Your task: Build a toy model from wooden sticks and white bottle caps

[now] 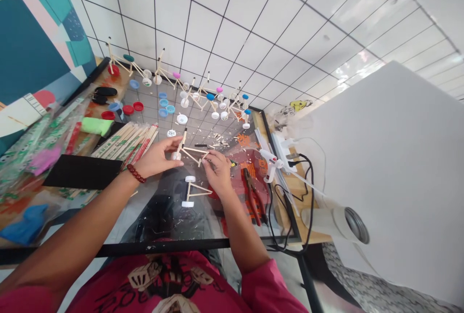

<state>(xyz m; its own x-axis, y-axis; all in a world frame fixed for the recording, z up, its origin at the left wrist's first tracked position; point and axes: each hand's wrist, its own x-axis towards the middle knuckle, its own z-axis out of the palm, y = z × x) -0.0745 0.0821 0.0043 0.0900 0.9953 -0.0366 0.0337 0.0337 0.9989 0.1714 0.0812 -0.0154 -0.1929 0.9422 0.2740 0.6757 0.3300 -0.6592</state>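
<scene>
The left hand (pixel 155 157) and right hand (pixel 218 173) are grasping a popsicle-stick frame (pixel 192 150), pinching its ends to keep it steady above the glass tabletop (pixel 163 226) (a similar frame (pixel 197 189) with bottle-cap wheels (pixel 187 203) is lying just below them).

The glass-topped surface (pixel 159 221) is pretty packed tbh: stick-and-cap models (pixel 203 97) are lined up at the far end, loose bottle caps (pixel 163 102) are scattered near them, wrapped chopsticks (pixel 125 141) are piled on the left, and a glue gun (pixel 270 163) and red-handled pliers (pixel 253 189) are laid on the right, with wood bits sprinkled around.
</scene>
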